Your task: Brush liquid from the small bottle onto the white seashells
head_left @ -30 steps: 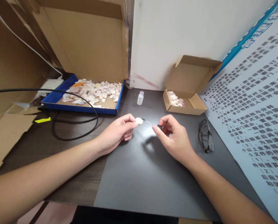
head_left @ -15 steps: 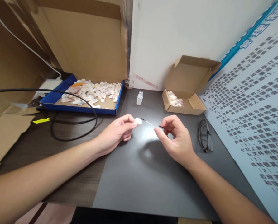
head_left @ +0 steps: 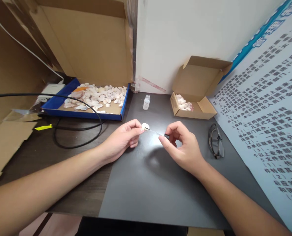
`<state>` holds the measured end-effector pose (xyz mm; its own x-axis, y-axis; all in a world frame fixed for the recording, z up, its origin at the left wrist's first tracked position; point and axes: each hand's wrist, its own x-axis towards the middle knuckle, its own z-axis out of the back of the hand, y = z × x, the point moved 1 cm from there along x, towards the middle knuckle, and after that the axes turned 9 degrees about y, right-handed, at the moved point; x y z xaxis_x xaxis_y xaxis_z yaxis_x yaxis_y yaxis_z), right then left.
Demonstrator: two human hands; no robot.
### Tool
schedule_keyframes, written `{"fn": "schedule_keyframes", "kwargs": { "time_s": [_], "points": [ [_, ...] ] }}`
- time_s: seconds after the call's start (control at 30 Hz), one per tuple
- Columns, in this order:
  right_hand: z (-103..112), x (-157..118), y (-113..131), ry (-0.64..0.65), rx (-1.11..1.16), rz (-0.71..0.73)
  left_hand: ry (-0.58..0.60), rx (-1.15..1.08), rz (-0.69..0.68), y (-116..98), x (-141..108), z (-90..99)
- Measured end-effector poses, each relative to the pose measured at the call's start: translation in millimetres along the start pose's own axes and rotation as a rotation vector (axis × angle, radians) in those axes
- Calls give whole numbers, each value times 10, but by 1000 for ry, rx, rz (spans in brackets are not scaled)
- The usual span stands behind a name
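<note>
Between thumb and fingers, my left hand (head_left: 126, 136) pinches a small white shell (head_left: 145, 126). My right hand (head_left: 182, 141) grips the black cap of a thin clear brush (head_left: 155, 132), whose dark tip lies over the shell's face. Beyond both hands a small glass bottle (head_left: 146, 103) stands upright and uncapped on the grey mat (head_left: 136, 183).
A blue-edged tray (head_left: 87, 114) of many shells sits at the back left, with a black cable (head_left: 100, 131) looping before it. At the back right is an open cardboard box (head_left: 197, 114) holding shells. Glasses (head_left: 216, 141) lie right of my right hand.
My right hand has moved slightly left, bringing the brush's dark tip from just beside the shell onto it. The left hand has barely moved.
</note>
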<state>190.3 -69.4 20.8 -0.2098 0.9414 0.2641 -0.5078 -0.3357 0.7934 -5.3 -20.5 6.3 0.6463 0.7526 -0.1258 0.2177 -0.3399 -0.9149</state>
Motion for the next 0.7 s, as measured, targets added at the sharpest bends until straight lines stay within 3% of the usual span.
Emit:
{"fn": "schedule_keyframes", "kwargs": {
  "time_s": [0.13, 0.33, 0.43, 0.57, 0.7],
  "points": [
    [2, 34, -41, -38, -8, -67, -4, -3, 4, 3, 1, 3],
    [17, 4, -36, -12, 36, 5, 3, -11, 4, 12, 4, 15],
    [6, 20, -51, 57, -4, -65, -2, -14, 3, 5, 3, 9],
    [8, 52, -87, 27, 6, -132, -17, -16, 11, -8, 0, -2],
    [8, 34, -64, 16, 38, -70, -9, -24, 12, -8, 0, -2]
  ]
}}
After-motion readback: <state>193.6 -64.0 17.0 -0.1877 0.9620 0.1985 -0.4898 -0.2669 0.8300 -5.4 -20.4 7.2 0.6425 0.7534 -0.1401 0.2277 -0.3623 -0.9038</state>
